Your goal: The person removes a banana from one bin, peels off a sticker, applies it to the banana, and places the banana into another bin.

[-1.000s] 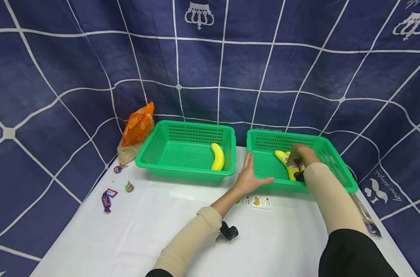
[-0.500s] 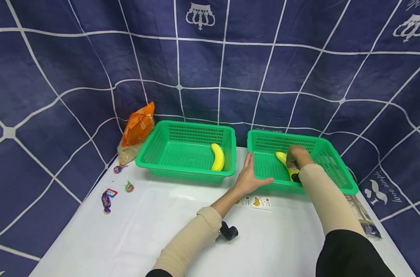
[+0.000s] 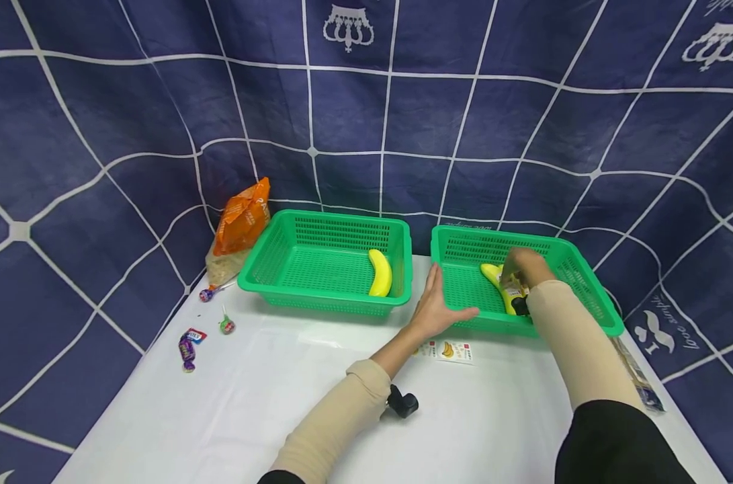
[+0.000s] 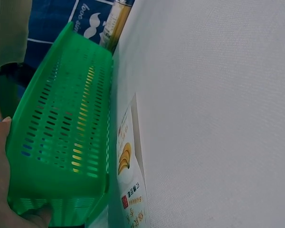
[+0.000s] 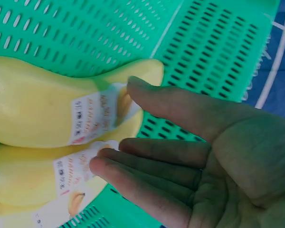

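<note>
My left hand (image 3: 433,312) rests at the near left corner of the right green basket (image 3: 481,323), thumb spread along the front rim and fingers straight along the side. Inside that basket, my right hand (image 3: 526,265) reaches down over several yellow bananas (image 3: 491,271), hiding part of them. In the right wrist view the bananas (image 5: 33,99) lie side by side with white banana-print labels (image 5: 92,116). The thumb tip meets the upper label; the straight fingertips lie at the label below. A printed label sheet (image 4: 128,152) sits in front of the basket.
The left green basket (image 3: 318,302) holds one banana (image 3: 380,274). Beside it stands an orange bag (image 3: 242,218). Two lollipops (image 3: 227,326) and a purple wrapped candy (image 3: 187,353) lie at the left. A flat packet (image 3: 644,390) is by the right table edge.
My right hand shifts slightly over the bananas, and more yellow and label shows below it than half a second ago. The left hand and both baskets stay in place.
</note>
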### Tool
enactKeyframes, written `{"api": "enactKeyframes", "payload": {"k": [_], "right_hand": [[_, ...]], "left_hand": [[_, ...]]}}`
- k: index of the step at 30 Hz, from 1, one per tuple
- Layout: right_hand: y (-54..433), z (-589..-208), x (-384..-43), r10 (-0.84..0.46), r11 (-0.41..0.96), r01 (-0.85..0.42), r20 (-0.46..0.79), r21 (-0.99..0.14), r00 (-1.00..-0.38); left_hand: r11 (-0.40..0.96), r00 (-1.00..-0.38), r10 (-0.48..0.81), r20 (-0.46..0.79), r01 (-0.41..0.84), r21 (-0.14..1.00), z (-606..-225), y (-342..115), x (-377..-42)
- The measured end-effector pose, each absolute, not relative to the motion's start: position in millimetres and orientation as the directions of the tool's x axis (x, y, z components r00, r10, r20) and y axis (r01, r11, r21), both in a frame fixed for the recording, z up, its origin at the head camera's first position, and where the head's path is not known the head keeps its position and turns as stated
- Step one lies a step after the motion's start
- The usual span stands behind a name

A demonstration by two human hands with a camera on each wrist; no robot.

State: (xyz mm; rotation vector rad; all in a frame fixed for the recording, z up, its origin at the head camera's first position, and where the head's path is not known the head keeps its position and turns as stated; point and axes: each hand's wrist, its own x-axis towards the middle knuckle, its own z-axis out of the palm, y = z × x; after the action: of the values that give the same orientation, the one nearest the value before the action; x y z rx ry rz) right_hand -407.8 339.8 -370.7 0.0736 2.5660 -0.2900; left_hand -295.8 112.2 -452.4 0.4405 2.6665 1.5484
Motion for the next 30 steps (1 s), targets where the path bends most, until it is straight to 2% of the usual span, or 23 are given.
{"api": "enactKeyframes", "payload": {"k": [6,10,22,26,30], "right_hand": [[335.7,-347.9,-400.4,-0.073,0.963,0.064,-0.483,-0.262,-0.873],[332.9,-339.7,-396.9,-0.062,0.952,0.077,-0.434,-0.295,-0.899],[327.0,-330.3,-382.0,-0.096,0.971,0.003,-0.400,-0.241,-0.911],[325.3,-331.2,-374.7,-0.097,0.972,-0.006,-0.378,-0.234,-0.921],[325.0,-331.5,-368.2,-0.106,0.974,-0.022,-0.365,-0.226,-0.925]], "left_hand": [[0.482,-0.964,0.244,0.108,0.217,0.849,-450.7,111.7,-293.6],[0.480,-0.962,0.250,0.108,0.220,0.849,-451.0,112.0,-293.7],[0.447,-0.966,0.240,0.099,0.200,0.872,-447.3,109.1,-292.8],[0.475,-0.974,0.215,0.071,0.168,0.864,-431.7,108.1,-286.1],[0.572,-0.973,0.216,0.079,0.192,0.797,-401.2,96.8,-273.8]]}}
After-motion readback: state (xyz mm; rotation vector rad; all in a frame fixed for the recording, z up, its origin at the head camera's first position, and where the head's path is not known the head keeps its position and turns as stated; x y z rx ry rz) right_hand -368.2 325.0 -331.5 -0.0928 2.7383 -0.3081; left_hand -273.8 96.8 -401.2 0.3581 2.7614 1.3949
